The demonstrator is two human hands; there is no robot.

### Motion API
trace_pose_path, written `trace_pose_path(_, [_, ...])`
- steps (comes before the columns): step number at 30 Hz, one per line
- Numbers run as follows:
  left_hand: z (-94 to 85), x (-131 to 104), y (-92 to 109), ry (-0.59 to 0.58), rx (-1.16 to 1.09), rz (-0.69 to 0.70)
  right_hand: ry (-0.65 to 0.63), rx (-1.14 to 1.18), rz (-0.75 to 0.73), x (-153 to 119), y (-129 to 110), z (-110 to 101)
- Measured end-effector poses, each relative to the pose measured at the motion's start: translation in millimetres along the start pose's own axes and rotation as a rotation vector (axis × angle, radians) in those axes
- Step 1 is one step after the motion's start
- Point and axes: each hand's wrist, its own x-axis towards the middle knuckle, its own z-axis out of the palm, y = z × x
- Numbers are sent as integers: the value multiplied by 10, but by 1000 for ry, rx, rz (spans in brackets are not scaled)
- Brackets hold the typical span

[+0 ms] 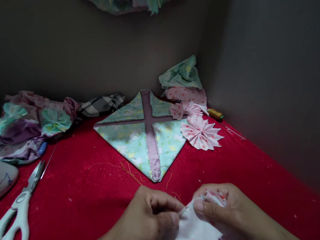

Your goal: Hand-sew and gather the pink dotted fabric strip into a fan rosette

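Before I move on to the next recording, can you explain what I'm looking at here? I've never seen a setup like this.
There is no machine here: one picture, from a camera on a person's head, looks forward and down at their own bare hands. The left hand holds a thin needle at the edge of a white cloth with pinkish-red dots; the right hand grips that cloth. On the red surface lie white-handled scissors at the left, a green patterned cloth piece with a purple cross in the middle, two pleated pink rosettes at its right corner, and a thread spool beyond them.
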Motion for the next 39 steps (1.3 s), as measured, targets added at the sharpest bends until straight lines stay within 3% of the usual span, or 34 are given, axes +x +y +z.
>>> trace_pose_path(24, [40, 22, -35, 39, -6, 18, 22, 29, -14, -25, 7, -34])
trace_pose_path(35, [114, 26, -47, 172, 79, 26, 75, -70, -48, -33, -15, 29])
trace_pose_path(39, [124, 24, -82, 198, 94, 32, 9, -91, -61, -8, 21, 18])
